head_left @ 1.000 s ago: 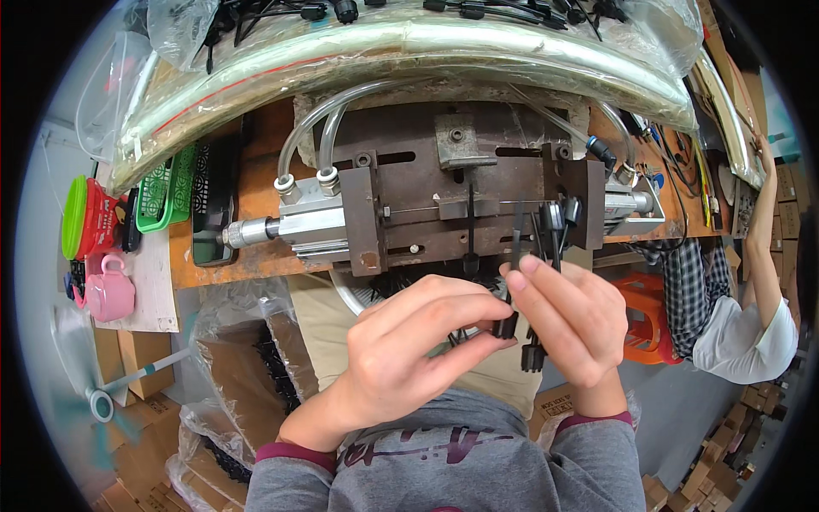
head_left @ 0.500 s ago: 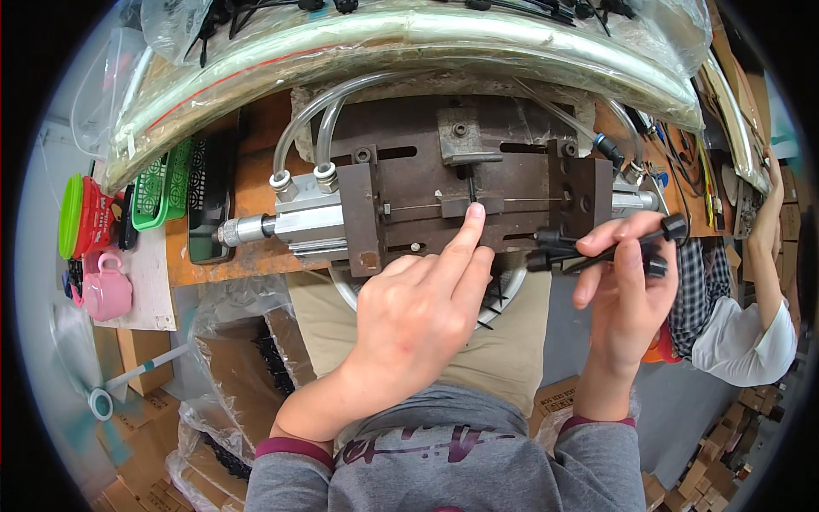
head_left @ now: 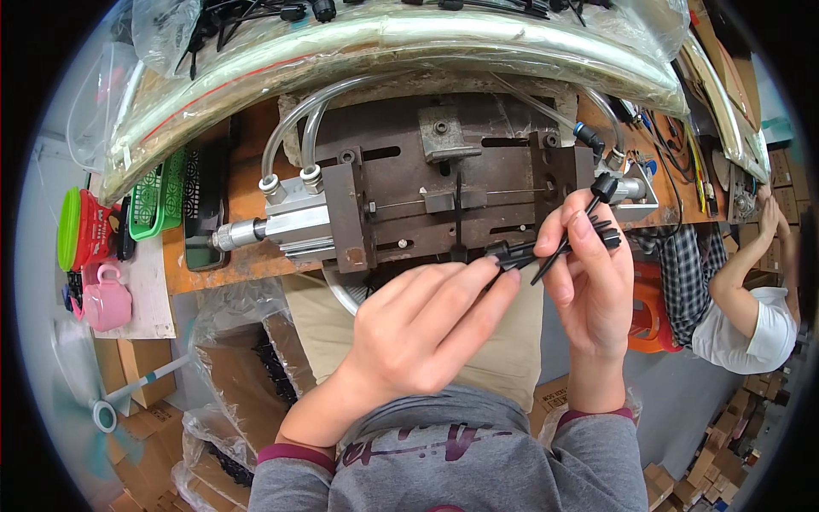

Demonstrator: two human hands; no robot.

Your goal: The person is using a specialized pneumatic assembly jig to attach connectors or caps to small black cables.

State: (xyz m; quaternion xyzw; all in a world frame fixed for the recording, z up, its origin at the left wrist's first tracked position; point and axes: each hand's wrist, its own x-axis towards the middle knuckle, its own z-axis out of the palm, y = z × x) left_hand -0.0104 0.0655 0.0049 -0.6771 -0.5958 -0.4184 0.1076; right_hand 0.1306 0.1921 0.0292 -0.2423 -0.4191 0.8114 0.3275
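My right hand (head_left: 595, 294) is closed round a small bundle of black plastic stems with knobbed ends (head_left: 604, 188), held just right of the jig. The thumb and fingertips of my left hand (head_left: 414, 331) pinch the knobbed end of one black stem (head_left: 505, 254) at the left side of that bundle. Behind them stands a dark brown metal jig (head_left: 495, 175) with a thin wire across it. A single black stem (head_left: 459, 213) lies over the small centre block (head_left: 439, 201), its knob toward me. My left fingers partly cover the area below the jig.
Silver air cylinders (head_left: 294, 224) with clear tubes (head_left: 281, 141) flank the jig. A long plastic-wrapped bundle (head_left: 409, 43) arches behind it. Green basket (head_left: 158, 200) and pink mug (head_left: 107, 299) stand left. An open carton (head_left: 243, 358) is below left. Another person (head_left: 742, 328) works at right.
My left hand has drawn back from the jig's centre and now pinches a stem at the bundle. My right hand has moved left toward it. The stem in the jig now shows fully.
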